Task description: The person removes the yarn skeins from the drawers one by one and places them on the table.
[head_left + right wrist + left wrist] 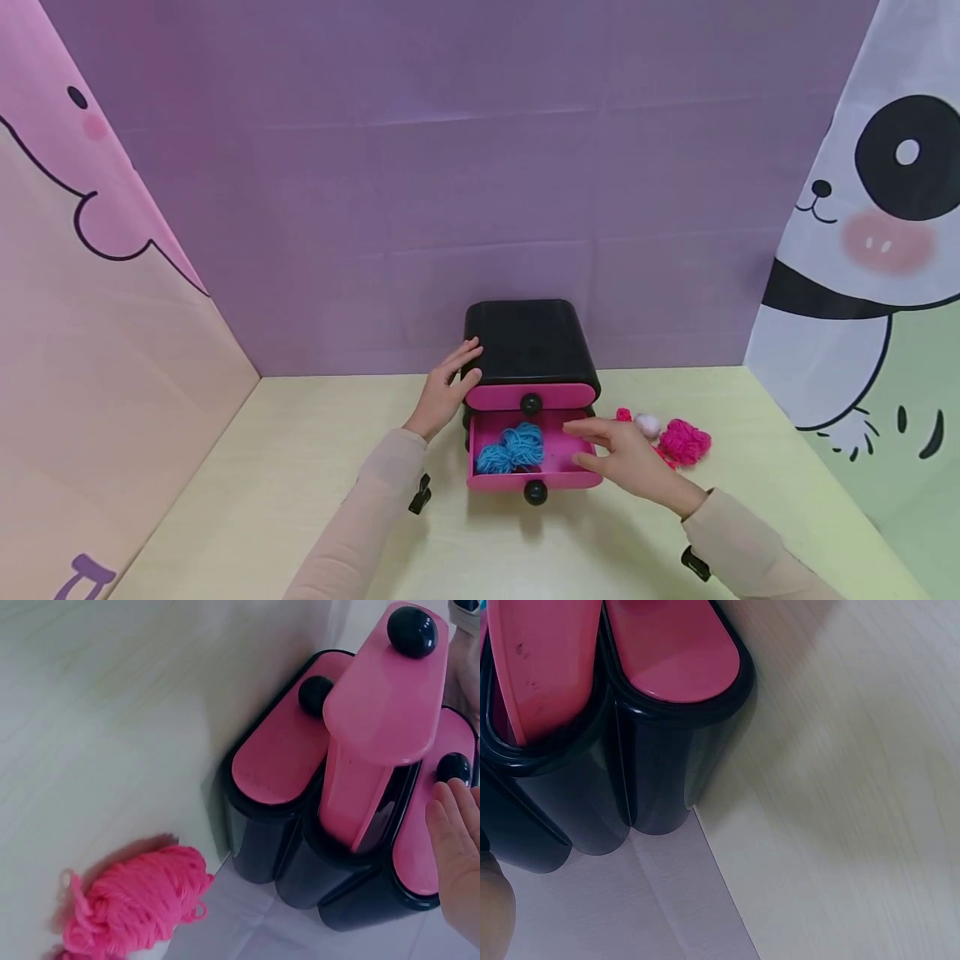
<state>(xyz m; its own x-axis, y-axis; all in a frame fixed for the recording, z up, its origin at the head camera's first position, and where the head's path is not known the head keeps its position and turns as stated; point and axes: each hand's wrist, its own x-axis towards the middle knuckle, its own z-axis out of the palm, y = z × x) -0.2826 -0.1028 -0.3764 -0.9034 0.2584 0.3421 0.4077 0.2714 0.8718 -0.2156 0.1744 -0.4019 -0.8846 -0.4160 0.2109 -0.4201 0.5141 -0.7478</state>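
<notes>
A black cabinet (528, 342) with pink drawers and round black knobs stands on the table. Its middle drawer (558, 457) is pulled out, with a bundle of blue yarn (517, 447) lying in its left part. My left hand (442, 398) rests against the cabinet's upper left side, fingertips at the top edge; only a bit of that hand shows in the left wrist view. Over the right side of the drawer hovers my right hand (626, 458), fingers extended and apparently holding nothing. In the right wrist view, this hand (461, 862) appears near the top drawer's knob (453, 769).
Right of the cabinet lie a bundle of bright pink yarn (686, 442), a white ball (647, 426) and small red pieces (623, 413), partly behind my right hand. A purple backdrop (480, 183) rises behind the cabinet, with printed panels at both sides.
</notes>
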